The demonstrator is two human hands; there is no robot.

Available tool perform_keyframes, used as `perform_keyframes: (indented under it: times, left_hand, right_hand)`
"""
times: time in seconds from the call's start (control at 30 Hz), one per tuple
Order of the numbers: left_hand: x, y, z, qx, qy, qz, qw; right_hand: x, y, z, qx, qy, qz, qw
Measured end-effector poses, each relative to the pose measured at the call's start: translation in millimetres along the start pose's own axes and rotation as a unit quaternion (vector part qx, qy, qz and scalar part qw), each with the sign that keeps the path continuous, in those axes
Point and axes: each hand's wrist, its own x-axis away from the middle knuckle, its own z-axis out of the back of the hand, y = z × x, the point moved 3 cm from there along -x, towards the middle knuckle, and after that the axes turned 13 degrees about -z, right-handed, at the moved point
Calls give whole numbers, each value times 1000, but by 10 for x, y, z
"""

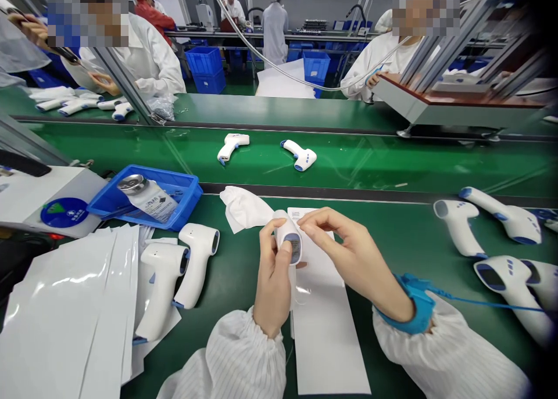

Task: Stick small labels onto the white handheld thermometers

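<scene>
My left hand (274, 283) grips a white infrared thermometer (288, 230), with its small dark screen facing me and the thumb at the screen's lower edge. Close by on the right, my right hand (344, 242) has its thumb and fingertips together beside the thermometer's head. Whatever that pinch holds, if anything, is too small to make out. A blue wrist strap (414, 306) with a cord circles my right wrist. Under both hands lies a long white sheet (326, 341). A crumpled white cloth (244, 208) rests just behind the held thermometer.
Two thermometers (198, 262) stand by a stack of glossy white sheets (65, 317) at left. A blue tray (189, 204) holds a metal-capped bottle. Several thermometers (457, 227) lie at right. Two more (300, 155) sit on the green belt (361, 161). Co-workers sit across it.
</scene>
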Motion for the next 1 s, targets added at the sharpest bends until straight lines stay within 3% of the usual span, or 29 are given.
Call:
perform_keyframes:
  times: [0.1,0.4,0.6,0.77,0.83,0.9,0.93,1.0]
  left_hand:
    - [19,20,21,-5,3,-26,1000]
    - [26,22,85,-98,5,-120,988]
    - [14,62,95,-109,18,-119,987]
    - [-49,98,103,-31,12,-6,999]
    - [-64,102,107,29,-5,50,998]
    - [-65,108,102,84,-31,82,993]
    - [-63,114,98,102,-44,85,990]
    - [-57,126,89,118,-63,73,988]
  right_hand:
    - [2,-20,27,6,-19,-19,1000]
    - [52,-91,-54,27,-3,43,999]
    - [105,-67,-117,8,-48,-65,997]
    - [38,8,-149,-156,-194,-182,951]
    - [8,45,-127,-127,-154,-167,965]
    - [-29,65,-91,-63,-46,-96,992]
    - [-46,67,-89,-34,-6,-53,998]
    - [-83,70,-127,7,14,16,1000]
